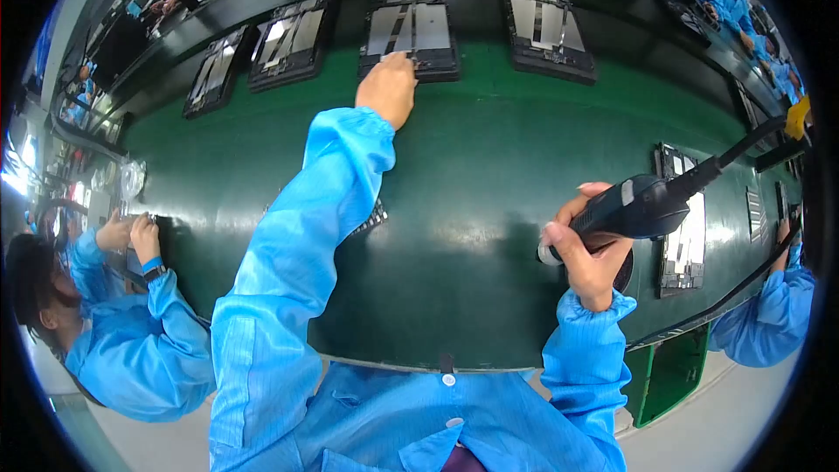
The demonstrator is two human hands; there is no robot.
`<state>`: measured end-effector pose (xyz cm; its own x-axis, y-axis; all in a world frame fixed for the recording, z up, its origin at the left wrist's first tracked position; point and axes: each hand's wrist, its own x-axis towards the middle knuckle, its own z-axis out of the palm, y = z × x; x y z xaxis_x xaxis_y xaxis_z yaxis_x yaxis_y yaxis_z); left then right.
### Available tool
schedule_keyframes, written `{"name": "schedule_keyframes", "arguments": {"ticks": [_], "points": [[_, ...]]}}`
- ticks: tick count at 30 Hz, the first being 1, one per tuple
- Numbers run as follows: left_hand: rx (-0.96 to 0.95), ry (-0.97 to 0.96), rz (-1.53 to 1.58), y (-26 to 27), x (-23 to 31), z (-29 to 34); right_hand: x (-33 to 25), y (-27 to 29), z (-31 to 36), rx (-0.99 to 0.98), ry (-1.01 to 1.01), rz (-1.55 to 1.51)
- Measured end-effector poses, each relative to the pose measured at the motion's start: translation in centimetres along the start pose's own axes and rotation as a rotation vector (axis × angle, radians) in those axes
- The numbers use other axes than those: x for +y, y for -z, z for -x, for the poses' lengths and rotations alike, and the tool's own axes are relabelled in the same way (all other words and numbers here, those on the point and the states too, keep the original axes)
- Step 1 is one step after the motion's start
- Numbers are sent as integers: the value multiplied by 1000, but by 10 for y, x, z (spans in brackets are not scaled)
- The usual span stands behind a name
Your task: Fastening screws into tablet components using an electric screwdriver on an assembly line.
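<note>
My left hand (388,89) reaches far forward, its fingers curled closed on the near edge of an opened tablet (426,28) with silver panels and a black frame. What the thumb does there is hidden. My right hand (590,249) is wrapped round a black corded electric screwdriver (634,206), held tilted above the table, its cable running up to the right. A pale round piece (550,253) shows by the thumb. Partly under my left sleeve lies a small dark perforated piece (374,218).
More opened tablets stand along the back: two at left (288,42) (214,72), one at right (546,32). Another (683,223) lies right of my right hand. Co-workers in blue sit at left (131,323) and right (769,315). A green bin (671,376) is below the table edge.
</note>
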<state>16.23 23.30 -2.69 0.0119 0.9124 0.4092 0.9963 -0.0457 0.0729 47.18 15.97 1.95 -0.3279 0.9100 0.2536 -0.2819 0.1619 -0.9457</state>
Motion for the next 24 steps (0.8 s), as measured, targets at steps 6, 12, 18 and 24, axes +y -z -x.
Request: {"name": "schedule_keyframes", "arguments": {"ticks": [6, 12, 18, 24], "points": [[-131, 38, -332, 45, -82, 5, 7, 6, -6, 1, 80, 19], [-474, 294, -767, 42, -213, 33, 5, 12, -4, 6, -34, -89], [-384, 236, -378, 66, -227, 25, 2, 24, -19, 84, -137, 76], [81, 202, -506, 94, -172, 1, 0, 27, -16, 151, -133, 45]]}}
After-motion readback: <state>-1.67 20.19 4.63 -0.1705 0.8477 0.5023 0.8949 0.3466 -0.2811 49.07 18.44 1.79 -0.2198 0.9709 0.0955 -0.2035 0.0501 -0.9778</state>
